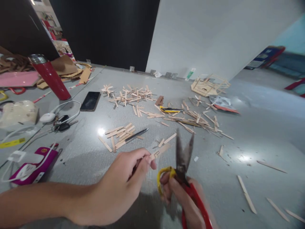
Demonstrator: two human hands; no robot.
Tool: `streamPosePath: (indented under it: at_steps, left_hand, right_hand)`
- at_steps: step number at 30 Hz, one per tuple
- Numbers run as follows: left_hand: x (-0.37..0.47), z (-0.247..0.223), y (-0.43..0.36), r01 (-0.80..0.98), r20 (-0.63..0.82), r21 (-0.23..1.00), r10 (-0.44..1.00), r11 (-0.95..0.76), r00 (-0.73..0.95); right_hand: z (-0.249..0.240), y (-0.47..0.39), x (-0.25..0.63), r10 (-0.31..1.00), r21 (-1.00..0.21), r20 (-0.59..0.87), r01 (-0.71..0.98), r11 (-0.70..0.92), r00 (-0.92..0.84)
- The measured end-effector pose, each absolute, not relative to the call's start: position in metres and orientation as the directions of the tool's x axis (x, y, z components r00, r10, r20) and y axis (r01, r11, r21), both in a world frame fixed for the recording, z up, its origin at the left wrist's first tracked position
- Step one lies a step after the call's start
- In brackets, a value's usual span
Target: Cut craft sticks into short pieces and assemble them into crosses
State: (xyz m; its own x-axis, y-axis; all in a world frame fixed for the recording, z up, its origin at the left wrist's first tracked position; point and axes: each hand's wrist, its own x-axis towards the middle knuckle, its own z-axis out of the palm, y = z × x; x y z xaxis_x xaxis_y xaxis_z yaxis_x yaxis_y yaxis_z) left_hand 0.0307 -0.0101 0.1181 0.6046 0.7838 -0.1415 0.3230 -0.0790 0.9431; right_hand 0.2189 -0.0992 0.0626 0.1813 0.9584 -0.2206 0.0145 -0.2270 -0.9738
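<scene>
Over the grey counter [214,181], one marked wooden stick [155,155], pinched by fingers of the left hand [114,184], beside open-bladed scissors [181,168], handles gripped in the right hand's [184,195] curled fingers; best steadied, fingertips clear of blades.

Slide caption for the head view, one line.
Left hand pinches a flat pale wooden stick while right hand holds open red-and-yellow-handled metal scissors over a shiny grey table.
</scene>
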Motion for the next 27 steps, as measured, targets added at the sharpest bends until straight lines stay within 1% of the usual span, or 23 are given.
streamPosePath:
  at_steps: [3,6,8,10,15,17,22,27]
  left_hand:
    - [0.033,0.116,-0.008,0.407,-0.235,0.912,0.755,-0.045,0.612]
    - [0.036,0.113,-0.006,0.466,-0.315,0.884,0.697,-0.032,0.644]
    - [0.037,0.112,-0.005,0.480,-0.329,0.877,0.691,-0.030,0.643]
    - [0.038,0.111,-0.004,0.478,-0.330,0.878,0.696,-0.022,0.638]
    - [0.038,0.109,-0.004,0.491,-0.345,0.870,0.667,-0.035,0.660]
    - [0.038,0.109,-0.005,0.492,-0.339,0.868,0.655,-0.058,0.675]
    - [0.039,0.108,-0.008,0.491,-0.327,0.867,0.643,-0.088,0.693]
    - [0.040,0.105,-0.011,0.475,-0.306,0.869,0.608,-0.135,0.733]
  right_hand:
    - [0.065,-0.086,0.228,0.931,-0.961,-0.183,0.144,-0.237,0.315]
    - [0.064,-0.079,0.231,0.916,-0.962,-0.087,0.205,-0.178,0.391]
    - [0.062,-0.078,0.230,0.929,-0.968,-0.054,0.211,-0.139,0.367]
    - [0.060,-0.079,0.227,0.941,-0.971,-0.058,0.199,-0.130,0.333]
    - [0.056,-0.081,0.222,0.921,-0.988,-0.053,0.111,-0.103,0.385]
    - [0.056,-0.081,0.222,0.935,-0.992,-0.053,0.086,-0.088,0.351]
    - [0.056,-0.082,0.224,0.973,-0.989,-0.026,0.132,-0.058,0.231]
    - [0.053,-0.082,0.224,0.970,-0.983,0.033,0.186,-0.013,0.242]
